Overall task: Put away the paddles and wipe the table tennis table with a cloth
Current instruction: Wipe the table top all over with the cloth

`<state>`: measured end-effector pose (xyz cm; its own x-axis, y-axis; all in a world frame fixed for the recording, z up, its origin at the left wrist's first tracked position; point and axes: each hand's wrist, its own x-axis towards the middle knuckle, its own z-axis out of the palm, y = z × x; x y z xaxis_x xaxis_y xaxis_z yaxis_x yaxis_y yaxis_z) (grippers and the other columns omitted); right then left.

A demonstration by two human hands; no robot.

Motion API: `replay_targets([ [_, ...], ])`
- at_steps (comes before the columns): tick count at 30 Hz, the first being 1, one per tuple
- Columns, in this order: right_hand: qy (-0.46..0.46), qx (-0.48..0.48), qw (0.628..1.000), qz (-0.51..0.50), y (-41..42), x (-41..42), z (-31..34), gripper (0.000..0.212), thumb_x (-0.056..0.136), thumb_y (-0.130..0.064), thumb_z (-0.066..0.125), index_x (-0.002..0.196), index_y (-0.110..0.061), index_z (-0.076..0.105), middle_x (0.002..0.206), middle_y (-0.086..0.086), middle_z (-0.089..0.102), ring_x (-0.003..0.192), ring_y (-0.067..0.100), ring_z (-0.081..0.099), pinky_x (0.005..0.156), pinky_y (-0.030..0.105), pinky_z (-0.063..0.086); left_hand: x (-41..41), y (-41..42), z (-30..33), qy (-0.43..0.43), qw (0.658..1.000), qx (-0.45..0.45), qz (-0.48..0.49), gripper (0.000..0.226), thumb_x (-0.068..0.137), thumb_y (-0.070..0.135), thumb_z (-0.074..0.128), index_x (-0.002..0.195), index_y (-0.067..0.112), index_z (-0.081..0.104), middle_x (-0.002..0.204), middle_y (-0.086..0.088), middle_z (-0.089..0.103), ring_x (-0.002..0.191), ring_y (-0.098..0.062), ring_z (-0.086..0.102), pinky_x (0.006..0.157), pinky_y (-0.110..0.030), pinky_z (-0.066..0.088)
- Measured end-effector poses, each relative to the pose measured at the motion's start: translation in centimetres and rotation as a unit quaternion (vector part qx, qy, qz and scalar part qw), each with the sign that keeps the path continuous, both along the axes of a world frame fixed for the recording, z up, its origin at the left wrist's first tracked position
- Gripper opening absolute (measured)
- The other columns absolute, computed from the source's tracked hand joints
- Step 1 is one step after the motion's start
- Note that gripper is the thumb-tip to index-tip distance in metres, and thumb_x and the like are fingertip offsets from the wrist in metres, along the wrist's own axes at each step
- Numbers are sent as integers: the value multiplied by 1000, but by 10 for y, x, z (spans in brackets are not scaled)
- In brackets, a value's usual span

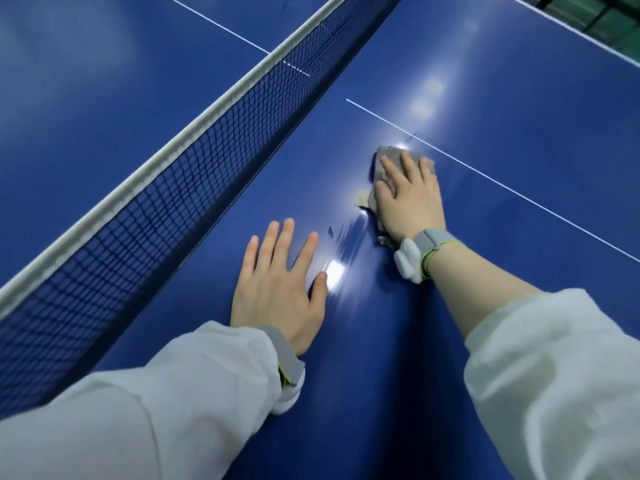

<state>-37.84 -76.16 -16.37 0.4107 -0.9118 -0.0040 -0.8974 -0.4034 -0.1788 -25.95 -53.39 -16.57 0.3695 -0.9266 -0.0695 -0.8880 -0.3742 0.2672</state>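
The blue table tennis table (502,98) fills the view. A grey cloth (382,164) lies flat on it, close to the white centre line. My right hand (410,195) presses down on the cloth with fingers spread, covering most of it. My left hand (280,285) rests flat on the bare table surface nearer to me, fingers apart, holding nothing. Wet streaks shine on the table between the two hands. No paddles are in view.
The net (194,161), dark mesh with a white top band, runs diagonally from lower left to upper right, just left of my left hand. The table's far white edge (588,39) shows at the top right, with green flooring beyond.
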Motion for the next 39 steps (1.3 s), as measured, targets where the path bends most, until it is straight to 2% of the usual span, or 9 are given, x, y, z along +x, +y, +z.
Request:
replay_targets([
  [5, -17, -13, 996, 89, 102, -5, 5, 56, 94, -45, 32, 146, -29, 45, 156, 7, 37, 145, 36, 24, 119, 50, 19, 0, 0, -2, -3, 1000, -11, 0, 67, 93, 52, 9, 155, 31, 21, 165, -4, 10, 152, -22, 6, 123, -43, 4],
  [9, -21, 16, 988, 152, 170, -15, 11, 51, 99, -42, 35, 148, -33, 41, 160, 3, 30, 150, 28, 13, 123, 43, 9, 2, -2, 0, 9, 1000, -16, -3, 67, 92, 46, 11, 154, 25, 29, 164, -6, 14, 152, -22, 8, 123, -43, 4],
  [13, -9, 37, 982, 185, 170, -26, 11, 52, 100, -45, 29, 151, -35, 32, 163, -3, 20, 152, 21, 3, 124, 38, 1, 2, 1, -1, 5, 1000, -13, -12, 68, 92, 45, 11, 155, 25, 27, 164, -6, 15, 152, -22, 9, 122, -44, 5],
  [16, -5, 34, 979, 202, 134, -29, 9, 53, 101, -44, 28, 152, -31, 32, 162, -1, 21, 152, 22, 4, 123, 38, 3, 3, 0, -3, 6, 1000, -21, -3, 64, 92, 43, 21, 150, 23, 40, 160, -8, 28, 149, -25, 22, 120, -45, 11],
  [21, -10, 7, 996, 90, 42, -19, 3, 57, 98, -43, 28, 151, -24, 36, 161, 6, 26, 149, 30, 15, 120, 34, 3, 3, -1, -7, -1, 1000, -24, 1, 61, 92, 41, 28, 149, 25, 41, 160, -7, 28, 149, -24, 22, 119, -45, 14],
  [23, -3, 0, 999, 51, 6, -17, -1, 59, 97, -43, 26, 152, -24, 35, 161, 7, 25, 148, 31, 16, 120, 39, 8, 3, -2, -7, -9, 1000, -24, 1, 61, 92, 41, 29, 149, 25, 41, 159, -7, 29, 149, -25, 24, 118, -45, 15],
  [31, -3, 15, 973, -228, -44, -23, 2, 54, 103, -38, 21, 156, -29, 19, 166, 4, 5, 151, 30, -1, 122, 46, 1, 2, 0, -7, -15, 999, -29, 3, 60, 92, 45, 29, 149, 27, 42, 159, -6, 30, 148, -23, 24, 117, -44, 16],
  [36, 23, 32, 969, -243, -39, -11, 4, 56, 102, -40, 19, 156, -29, 16, 166, 3, 3, 151, 33, -5, 122, 47, -2, 1, 1, -7, -14, 999, -35, 6, 61, 91, 45, 31, 148, 27, 42, 159, -6, 30, 149, -23, 24, 117, -45, 16],
  [39, 29, 11, 987, -156, -32, 10, 4, 54, 102, -39, 24, 155, -30, 22, 165, 2, 11, 150, 33, 3, 121, 49, 6, 0, 0, -6, -10, 999, -40, 5, 61, 91, 45, 31, 148, 26, 43, 159, -6, 31, 148, -24, 25, 117, -45, 16],
])
